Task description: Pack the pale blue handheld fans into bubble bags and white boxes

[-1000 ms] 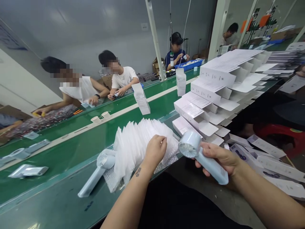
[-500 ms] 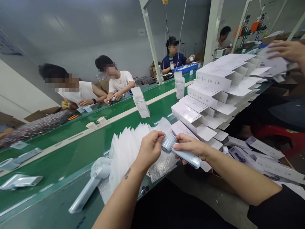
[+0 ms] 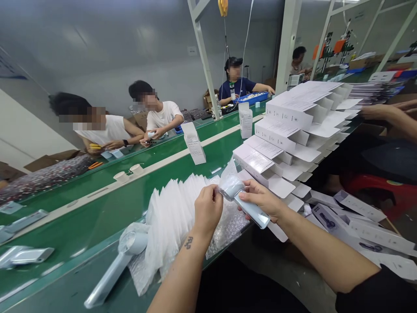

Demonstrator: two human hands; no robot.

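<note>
Bagging handheld fan, head inside clear bag

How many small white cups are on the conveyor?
2: the nearer cup and the farther cup, close together at the belt's white strip.

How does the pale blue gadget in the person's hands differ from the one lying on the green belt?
The held device is lifted above the belt in the right hand, while the lying device rests on the green belt. The held device's round head is wrapped in clear bubble wrap, pinched by the left hand; the lying device's head sits against a pile of white bags. Both are pale blue, with a round head on a long handle.
</note>
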